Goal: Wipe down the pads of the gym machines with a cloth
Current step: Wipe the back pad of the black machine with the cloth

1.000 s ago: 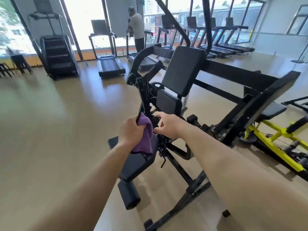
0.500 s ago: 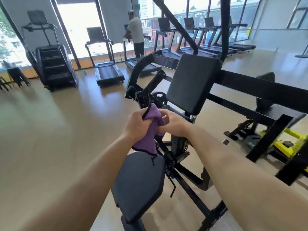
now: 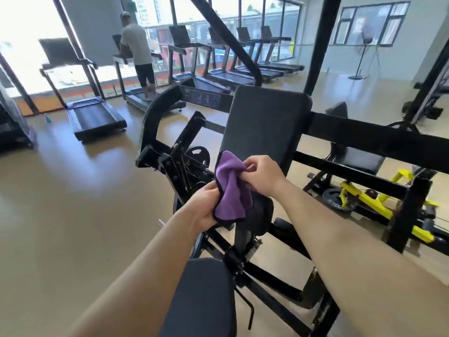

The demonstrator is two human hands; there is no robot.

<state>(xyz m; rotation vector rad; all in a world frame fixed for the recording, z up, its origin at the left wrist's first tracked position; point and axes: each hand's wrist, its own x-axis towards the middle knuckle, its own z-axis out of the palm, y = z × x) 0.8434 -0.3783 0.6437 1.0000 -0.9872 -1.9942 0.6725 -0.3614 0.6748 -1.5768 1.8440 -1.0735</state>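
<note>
Your L hand (image 3: 204, 205) & R hand (image 3: 262, 176) both pinch the purple cloth (image 3: 230, 190), bunched in front of the back pad (image 3: 264, 125)'s lower edge; wiped w/ it wadded, you prob. miss edges or snag the linkage (image 3: 179, 164).

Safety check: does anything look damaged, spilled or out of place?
Nothing looks damaged or spilled. A small blue item sits on the floor beside a treadmill, too small to identify. The left hand and right hand hold the purple cloth.

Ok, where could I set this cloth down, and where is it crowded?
The seat pad nearest you is bare. So is the floor left of it, up to the treadmill. The linkage beside the back pad is crowded.
</note>
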